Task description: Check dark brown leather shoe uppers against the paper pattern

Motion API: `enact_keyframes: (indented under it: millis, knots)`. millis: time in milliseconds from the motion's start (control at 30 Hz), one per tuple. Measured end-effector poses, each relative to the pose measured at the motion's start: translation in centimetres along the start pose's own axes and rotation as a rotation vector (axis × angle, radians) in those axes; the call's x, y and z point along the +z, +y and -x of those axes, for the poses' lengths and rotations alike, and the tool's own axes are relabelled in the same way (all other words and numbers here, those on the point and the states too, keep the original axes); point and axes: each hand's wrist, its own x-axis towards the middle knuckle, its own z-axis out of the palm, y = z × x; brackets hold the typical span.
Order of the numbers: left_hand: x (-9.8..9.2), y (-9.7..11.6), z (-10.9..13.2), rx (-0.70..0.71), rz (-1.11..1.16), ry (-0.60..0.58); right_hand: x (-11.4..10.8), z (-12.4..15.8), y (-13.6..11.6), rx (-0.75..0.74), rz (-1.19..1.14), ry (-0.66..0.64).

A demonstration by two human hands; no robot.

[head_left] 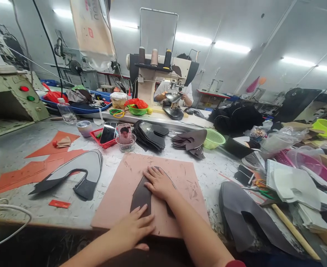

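Note:
A dark grey, curved shoe upper piece [141, 194] lies flat on the pink board [110, 200] in front of me. My right hand [159, 182] rests on its upper part, fingers stretched out and pressing flat. On the lower left end of the piece lie the fingertips of my left hand [134, 226], spread apart. Part of the piece is hidden under my right hand and forearm. To the left is a stack of grey and black upper pieces [95, 168]; to the right, a stack of dark grey ones [235, 209].
Behind the board stand more stacked black uppers [152, 135], brown pieces [190, 141], a green basket [214, 139] and a propped phone [125, 134]. A hammer handle [295, 231] lies at right. Beyond the table a person works at a sewing machine [163, 68].

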Motion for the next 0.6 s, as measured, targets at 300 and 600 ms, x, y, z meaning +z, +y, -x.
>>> enact_keyframes:
  millis: [300, 600]
  knots:
    - [0.2, -2.4, -7.2, -0.455, -0.067, 0.141, 0.8, 0.8, 0.6, 0.184, -0.033, 0.185]
    - [0.7, -2.5, -6.8, -0.450, 0.060, 0.044, 1.0, 10.1, -0.2, 0.173, 0.001, -0.052]
